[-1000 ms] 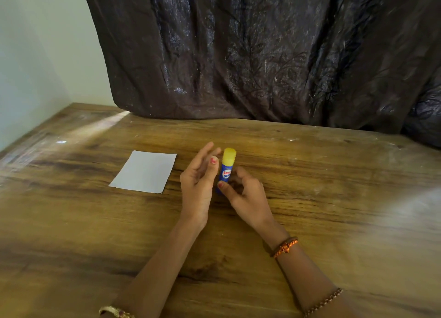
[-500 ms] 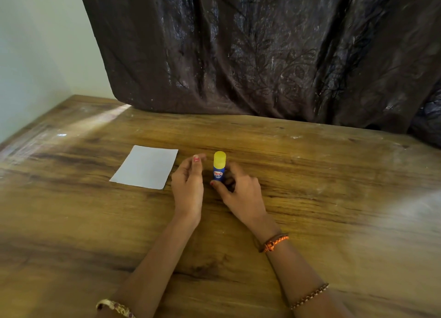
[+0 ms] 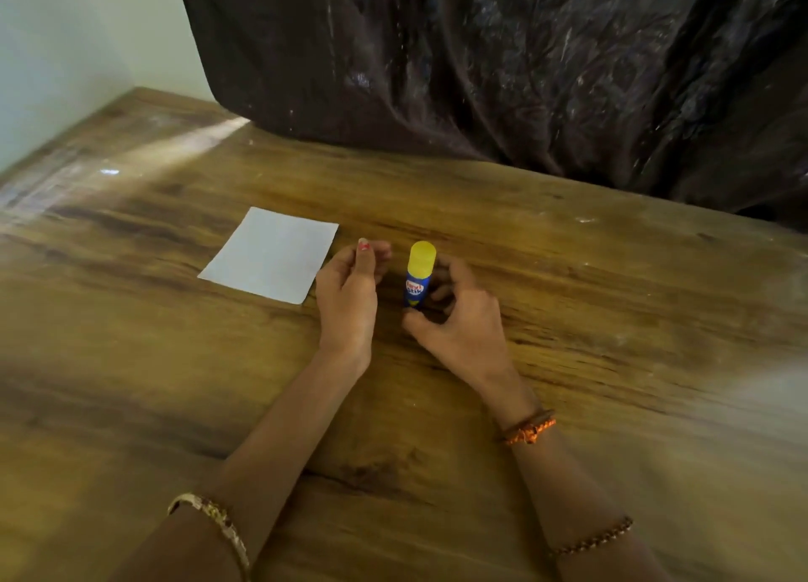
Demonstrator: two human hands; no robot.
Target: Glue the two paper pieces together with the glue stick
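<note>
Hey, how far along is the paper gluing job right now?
Looks late or finished: only one white paper sheet shows, lying flat on the table; whether it is two pieces stuck together cannot be told. The glue stick stands upright, yellow cap on. The right hand curls around its base; a grip is unclear. The left hand holds nothing. Left: letting go.

Surface: a wooden table (image 3: 612,319) with dark, streaky grain and a worn sheen, pale light falling on its far left corner.
Paper: one white paper piece (image 3: 271,253) lies flat on the table, left of centre.
Glue: a blue glue stick (image 3: 419,277) with a yellow cap stands upright, right of the paper and apart from it.
</note>
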